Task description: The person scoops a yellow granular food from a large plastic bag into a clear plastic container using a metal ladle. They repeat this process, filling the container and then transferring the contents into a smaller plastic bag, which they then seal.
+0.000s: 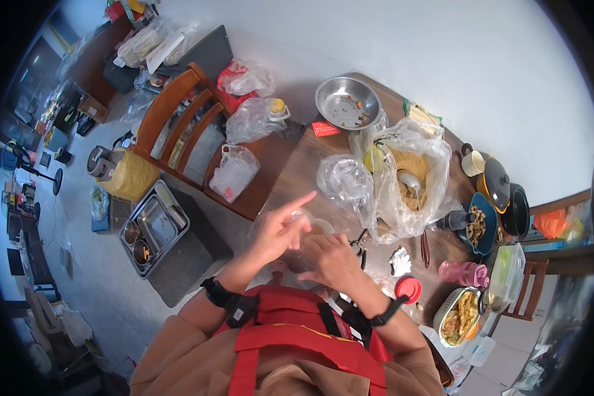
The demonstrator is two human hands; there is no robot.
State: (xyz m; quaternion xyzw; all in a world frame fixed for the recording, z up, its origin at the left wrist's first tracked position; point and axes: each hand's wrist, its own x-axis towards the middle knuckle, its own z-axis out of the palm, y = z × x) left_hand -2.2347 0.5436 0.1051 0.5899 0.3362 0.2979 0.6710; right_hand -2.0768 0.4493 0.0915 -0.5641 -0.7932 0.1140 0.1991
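Over the table's near edge, my left hand (282, 232) has its index finger stretched out. Its other fingers are bent around a bit of clear plastic bag (301, 218). My right hand (332, 257) lies beside it, fingers curled down over the bag and thumb apart; its fingertips are hidden, so its grip is unclear. Something pale and tan (321, 226) shows through the plastic between the hands. Beyond them lies a crumpled clear bag (346, 183). A larger open plastic bag (438, 163) holds tan crumbly powder (410, 158) with a metal spoon (412, 182) in it.
A steel bowl (347, 104) with food scraps stands at the wooden table's (297, 163) far end. On the right are a blue dish of peanuts (476, 222), a pink bottle (463, 273), a red lid (408, 290) and a food container (458, 317). A wooden chair (252, 185) stands left.
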